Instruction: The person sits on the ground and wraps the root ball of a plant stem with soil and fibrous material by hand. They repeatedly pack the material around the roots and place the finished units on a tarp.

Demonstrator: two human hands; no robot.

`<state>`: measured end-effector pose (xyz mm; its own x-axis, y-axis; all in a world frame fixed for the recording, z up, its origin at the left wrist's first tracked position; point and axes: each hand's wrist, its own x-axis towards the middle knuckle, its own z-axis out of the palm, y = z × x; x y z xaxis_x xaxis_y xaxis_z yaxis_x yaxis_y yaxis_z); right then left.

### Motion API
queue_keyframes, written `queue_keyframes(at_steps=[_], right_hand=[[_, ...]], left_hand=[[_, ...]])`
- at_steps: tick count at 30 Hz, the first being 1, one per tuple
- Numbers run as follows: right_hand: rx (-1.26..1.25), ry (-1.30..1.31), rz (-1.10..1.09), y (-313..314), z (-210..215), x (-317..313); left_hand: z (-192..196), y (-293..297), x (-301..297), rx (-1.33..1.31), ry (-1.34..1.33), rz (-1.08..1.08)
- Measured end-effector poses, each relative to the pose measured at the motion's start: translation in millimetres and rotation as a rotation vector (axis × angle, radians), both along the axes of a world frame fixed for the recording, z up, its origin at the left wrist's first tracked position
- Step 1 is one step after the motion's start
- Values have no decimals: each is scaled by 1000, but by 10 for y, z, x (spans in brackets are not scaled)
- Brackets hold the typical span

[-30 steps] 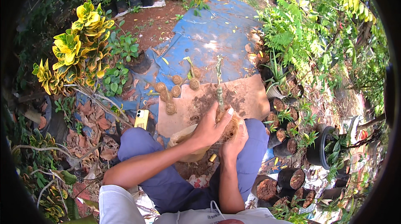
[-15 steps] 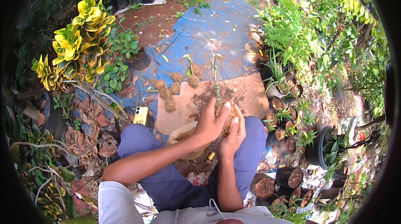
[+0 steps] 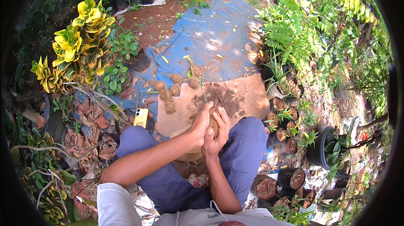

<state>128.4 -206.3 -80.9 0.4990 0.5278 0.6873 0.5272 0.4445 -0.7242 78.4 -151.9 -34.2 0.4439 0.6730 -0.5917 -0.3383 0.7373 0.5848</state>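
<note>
My left hand [image 3: 198, 127] and my right hand [image 3: 218, 134] are cupped together around a brown ball of fibre and soil [image 3: 213, 123], which carries a thin green shoot [image 3: 202, 91]. Both hands hover between my knees above a brown cardboard sheet [image 3: 248, 97] with loose dark soil [image 3: 219, 95] scattered on it. Several finished brown fibre balls [image 3: 170, 89], some with small shoots, lie in a cluster on the blue tarp [image 3: 210, 40] just beyond the cardboard.
A yellow phone [image 3: 141, 117] lies on the ground by my left knee. A yellow-green croton bush [image 3: 80, 45] stands to the left. Black nursery pots of soil [image 3: 290, 177] and small potted plants [image 3: 277, 85] line the right side, with ferns [image 3: 294, 28] behind.
My hands have closed tighter around the ball and drawn slightly toward me. My left hand has turned over the top of it.
</note>
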Motion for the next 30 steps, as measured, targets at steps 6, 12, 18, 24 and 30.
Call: queue_keyframes(at_steps=[6,12,18,24,30], right_hand=[[10,159,-130,33,-60,-12],[138,652,-17,31,-68,64],[-58,903,60,-102,129,-53],[36,106,-275,5,373,-34],[188,-207,-8,116,657,104]], left_hand=[[27,-23,-51,176,-129,-123],[186,-101,-147,488,202,-324],[193,-183,-25,720,44,-47],[220,-84,34,381,-227,-12],[355,157,-40,5,-398,14]])
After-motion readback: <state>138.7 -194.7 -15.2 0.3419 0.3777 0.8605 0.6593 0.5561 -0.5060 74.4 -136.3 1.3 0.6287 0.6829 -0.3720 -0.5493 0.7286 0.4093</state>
